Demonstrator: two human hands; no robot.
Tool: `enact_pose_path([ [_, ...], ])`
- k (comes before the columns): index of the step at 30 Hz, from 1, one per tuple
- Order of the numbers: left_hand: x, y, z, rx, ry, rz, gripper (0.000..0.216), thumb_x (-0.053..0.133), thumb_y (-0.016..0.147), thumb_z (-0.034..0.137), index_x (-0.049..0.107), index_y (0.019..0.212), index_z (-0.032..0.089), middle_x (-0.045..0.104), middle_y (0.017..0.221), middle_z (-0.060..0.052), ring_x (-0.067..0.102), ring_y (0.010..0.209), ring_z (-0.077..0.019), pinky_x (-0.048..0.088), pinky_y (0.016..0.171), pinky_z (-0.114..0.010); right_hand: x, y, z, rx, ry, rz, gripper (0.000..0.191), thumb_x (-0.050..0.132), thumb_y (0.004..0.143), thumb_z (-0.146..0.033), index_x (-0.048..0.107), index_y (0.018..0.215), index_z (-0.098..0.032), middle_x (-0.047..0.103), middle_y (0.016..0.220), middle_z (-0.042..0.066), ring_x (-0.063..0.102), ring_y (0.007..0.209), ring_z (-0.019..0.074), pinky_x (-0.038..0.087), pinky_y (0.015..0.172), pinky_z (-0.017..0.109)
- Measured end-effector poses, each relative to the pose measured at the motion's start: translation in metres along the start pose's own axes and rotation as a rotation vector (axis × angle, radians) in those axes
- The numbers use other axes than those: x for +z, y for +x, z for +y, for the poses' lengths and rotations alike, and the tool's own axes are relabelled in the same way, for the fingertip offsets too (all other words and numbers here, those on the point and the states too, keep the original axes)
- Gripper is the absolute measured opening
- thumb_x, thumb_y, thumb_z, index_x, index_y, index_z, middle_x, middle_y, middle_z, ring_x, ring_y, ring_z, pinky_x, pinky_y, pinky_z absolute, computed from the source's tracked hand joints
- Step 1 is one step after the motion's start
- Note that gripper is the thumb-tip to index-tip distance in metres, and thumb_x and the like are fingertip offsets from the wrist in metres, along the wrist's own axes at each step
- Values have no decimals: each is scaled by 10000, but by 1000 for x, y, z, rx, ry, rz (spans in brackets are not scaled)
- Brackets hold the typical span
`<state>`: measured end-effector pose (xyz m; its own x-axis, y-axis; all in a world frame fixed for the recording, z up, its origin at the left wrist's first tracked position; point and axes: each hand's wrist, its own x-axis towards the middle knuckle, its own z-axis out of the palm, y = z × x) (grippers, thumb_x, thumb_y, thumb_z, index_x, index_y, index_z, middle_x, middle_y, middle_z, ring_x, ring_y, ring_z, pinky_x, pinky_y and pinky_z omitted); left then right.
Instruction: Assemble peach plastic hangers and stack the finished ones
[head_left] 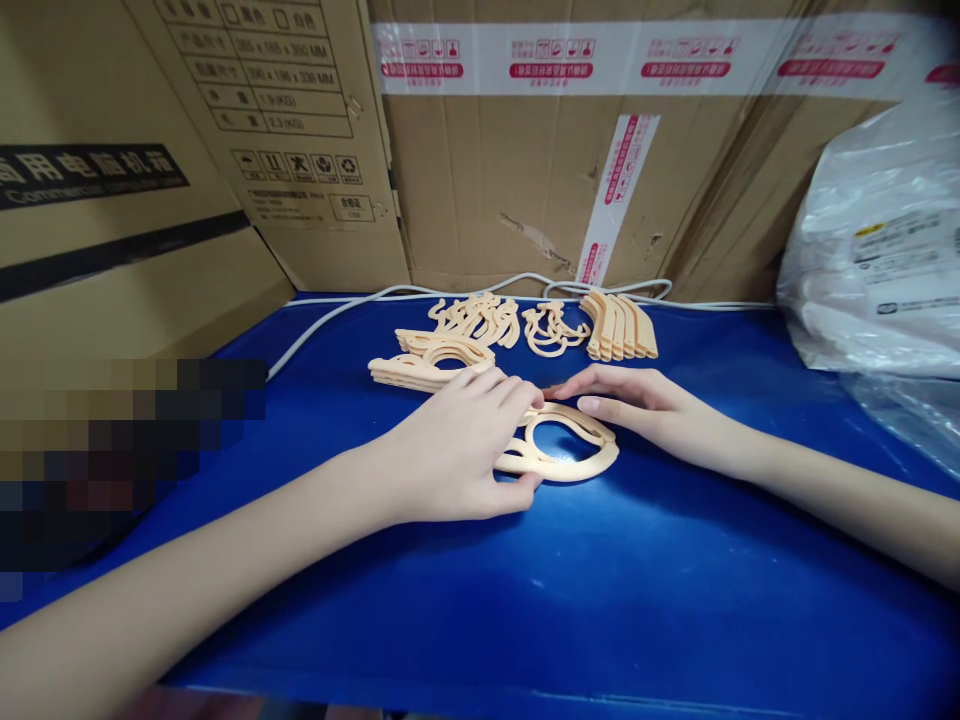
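A peach-coloured plastic hanger part (574,462), flat with a cut-out, lies on the blue table top (600,580) in the middle. My left hand (457,450) lies over its left end, fingers curved on top and thumb pressed against its near edge. My right hand (637,405) rests on its far right edge, fingers stretched and together. Just behind my left hand sits a stack of similar flat parts (427,362). Farther back lie a heap of small hook pieces (480,320), a few curled pieces (553,330) and a row of curved arms (619,325).
Cardboard boxes (525,170) wall off the back and left. A white cable (352,308) runs along the foot of the boxes. A clear plastic bag (877,250) with labelled contents sits at the right. A blurred patch covers the left edge.
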<state>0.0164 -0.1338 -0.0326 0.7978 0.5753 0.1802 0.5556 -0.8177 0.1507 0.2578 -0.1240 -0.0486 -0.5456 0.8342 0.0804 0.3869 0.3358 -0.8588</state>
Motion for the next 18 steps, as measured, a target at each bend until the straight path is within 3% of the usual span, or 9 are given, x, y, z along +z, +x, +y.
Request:
enact_pose_path([
  [5, -18, -8, 3, -6, 35, -121, 324, 613, 809, 349, 570, 1057, 145, 598, 1033, -76, 525, 979, -260, 399, 891, -399, -3, 1, 3, -51, -85, 9, 301, 532, 941, -409, 651, 1158, -238, 665, 1229, 40, 588, 1180, 213, 408, 1073, 419],
  [11, -22, -8, 4, 4, -8, -192, 420, 639, 842, 475, 561, 1113, 164, 602, 1061, -71, 531, 1002, -261, 396, 893, -380, -6, 2, 7, -128, -187, 5, 283, 538, 937, -379, 659, 1153, -242, 677, 1214, 33, 601, 1161, 206, 434, 1051, 405],
  [18, -23, -4, -6, 44, -9, -158, 482, 659, 789, 402, 541, 1194, 168, 621, 1077, -75, 560, 1010, -262, 419, 865, -357, -6, 2, 10, -164, -251, -6, 277, 523, 944, -369, 643, 1150, -226, 683, 1200, 43, 616, 1138, 207, 459, 1014, 391],
])
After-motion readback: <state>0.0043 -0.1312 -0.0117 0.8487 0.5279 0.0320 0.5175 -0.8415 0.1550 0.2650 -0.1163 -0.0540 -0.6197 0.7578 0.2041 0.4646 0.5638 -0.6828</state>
